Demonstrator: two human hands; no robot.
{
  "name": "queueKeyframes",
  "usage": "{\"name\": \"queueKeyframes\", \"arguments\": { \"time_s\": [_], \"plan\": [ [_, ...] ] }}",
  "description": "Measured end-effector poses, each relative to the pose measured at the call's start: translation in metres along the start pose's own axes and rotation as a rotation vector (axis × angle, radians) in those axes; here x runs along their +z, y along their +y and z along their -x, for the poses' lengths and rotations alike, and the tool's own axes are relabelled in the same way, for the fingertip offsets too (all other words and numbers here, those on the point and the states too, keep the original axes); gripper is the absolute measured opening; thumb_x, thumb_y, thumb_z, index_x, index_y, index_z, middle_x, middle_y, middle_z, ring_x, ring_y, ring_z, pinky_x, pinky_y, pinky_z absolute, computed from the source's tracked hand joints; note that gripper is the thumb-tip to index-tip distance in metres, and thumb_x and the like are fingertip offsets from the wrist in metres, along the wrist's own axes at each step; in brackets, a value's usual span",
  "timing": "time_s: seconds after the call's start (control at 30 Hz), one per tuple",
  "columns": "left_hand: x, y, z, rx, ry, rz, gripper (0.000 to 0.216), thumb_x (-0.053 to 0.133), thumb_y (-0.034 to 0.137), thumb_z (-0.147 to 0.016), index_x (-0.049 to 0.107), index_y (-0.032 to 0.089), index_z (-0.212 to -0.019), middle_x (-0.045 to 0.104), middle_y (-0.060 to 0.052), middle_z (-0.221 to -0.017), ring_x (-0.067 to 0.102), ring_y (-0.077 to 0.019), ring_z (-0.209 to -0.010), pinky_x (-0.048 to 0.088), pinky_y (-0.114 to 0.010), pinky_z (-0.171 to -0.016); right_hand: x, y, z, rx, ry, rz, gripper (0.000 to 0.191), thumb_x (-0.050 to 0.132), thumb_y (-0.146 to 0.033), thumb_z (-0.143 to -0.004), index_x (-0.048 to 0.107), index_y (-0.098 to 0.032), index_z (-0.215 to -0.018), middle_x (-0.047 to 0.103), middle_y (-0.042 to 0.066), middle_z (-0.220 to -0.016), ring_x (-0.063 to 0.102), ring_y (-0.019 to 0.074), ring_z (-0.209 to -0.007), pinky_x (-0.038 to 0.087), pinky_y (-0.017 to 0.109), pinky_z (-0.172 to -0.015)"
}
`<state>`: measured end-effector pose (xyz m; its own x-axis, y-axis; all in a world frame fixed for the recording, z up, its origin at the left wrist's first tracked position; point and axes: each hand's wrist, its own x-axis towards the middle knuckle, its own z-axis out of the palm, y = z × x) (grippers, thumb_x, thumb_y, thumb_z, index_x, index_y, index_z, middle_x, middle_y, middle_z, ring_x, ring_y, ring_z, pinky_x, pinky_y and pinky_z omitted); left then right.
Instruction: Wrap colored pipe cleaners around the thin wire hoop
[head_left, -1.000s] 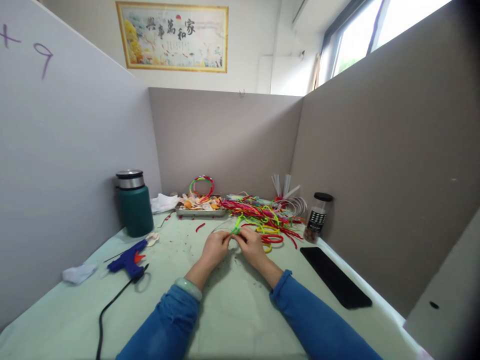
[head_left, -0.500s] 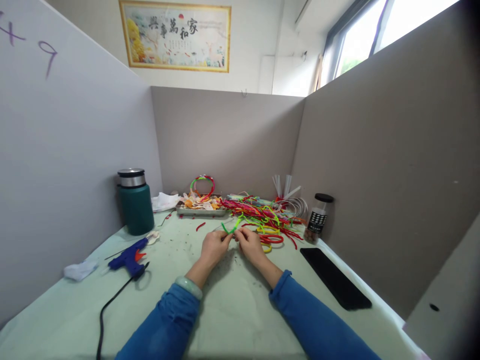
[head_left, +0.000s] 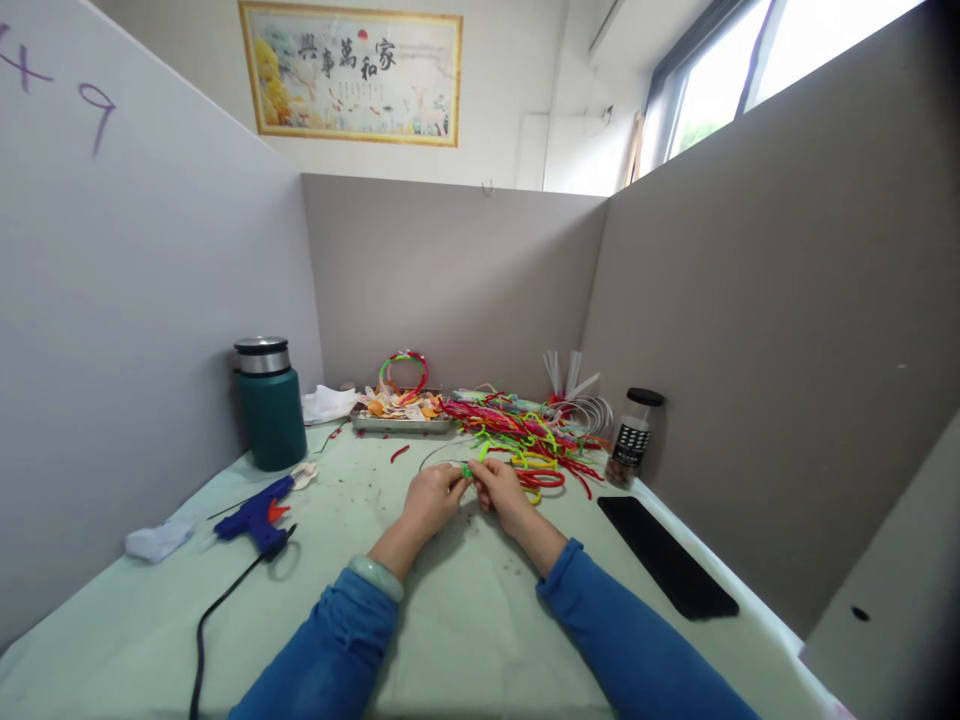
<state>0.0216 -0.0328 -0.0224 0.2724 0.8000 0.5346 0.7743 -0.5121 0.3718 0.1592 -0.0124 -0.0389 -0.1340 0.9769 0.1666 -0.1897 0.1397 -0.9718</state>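
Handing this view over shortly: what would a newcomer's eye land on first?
Probably the tangle of bright fuzzy strips, right of the metal tray. Next, the left hand and right hand, meeting at a small green piece nearer the camera. A teal bottle stands at the left.

My table is bearing a teal bottle, a glue gun before it and possibly scissors to its right.

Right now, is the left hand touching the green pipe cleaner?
Touching: the head view shows the left hand pinching the green pipe cleaner, with no gap between them.
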Motion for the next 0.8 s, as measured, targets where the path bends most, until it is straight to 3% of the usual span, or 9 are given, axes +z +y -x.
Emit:
{"name": "queueKeyframes", "arguments": {
  "time_s": [0.27,0.5,0.8],
  "plan": [
    [-0.001,0.000,-0.003,-0.017,0.032,0.172,0.028,0.046,0.032,-0.082,0.063,0.016,-0.068,0.057,0.000,-0.064,0.045,-0.0099,-0.060,0.031,-0.021,-0.058,-0.002,0.000,0.002,0.010,-0.014,-0.038,0.036,0.064,-0.047,-0.068,0.041,-0.019,-0.063,0.044,-0.010,-0.046,0.033,0.0032,-0.031,0.026,0.017,-0.031],
    [-0.006,-0.001,-0.005,-0.208,-0.074,0.322,0.043,0.044,0.045,-0.078,0.057,0.013,-0.052,0.042,0.004,-0.045,0.038,-0.0086,-0.049,0.027,-0.021,-0.050,-0.001,-0.002,0.003,-0.038,-0.044,-0.027,0.036,0.065,-0.046,-0.067,0.042,-0.019,-0.063,0.045,-0.009,-0.046,0.035,0.0039,-0.032,0.027,0.018,-0.033],
    [0.008,-0.014,-0.007,-0.320,-0.144,0.472,0.040,0.044,0.047,-0.076,0.057,0.014,-0.057,0.047,0.003,-0.047,0.038,-0.0090,-0.046,0.028,-0.021,-0.047,0.001,0.003,0.002,-0.086,-0.047,0.034,0.032,0.064,-0.043,-0.069,0.043,-0.019,-0.063,0.047,-0.008,-0.046,0.034,0.0043,-0.031,0.024,0.019,-0.032]
  ]
}}
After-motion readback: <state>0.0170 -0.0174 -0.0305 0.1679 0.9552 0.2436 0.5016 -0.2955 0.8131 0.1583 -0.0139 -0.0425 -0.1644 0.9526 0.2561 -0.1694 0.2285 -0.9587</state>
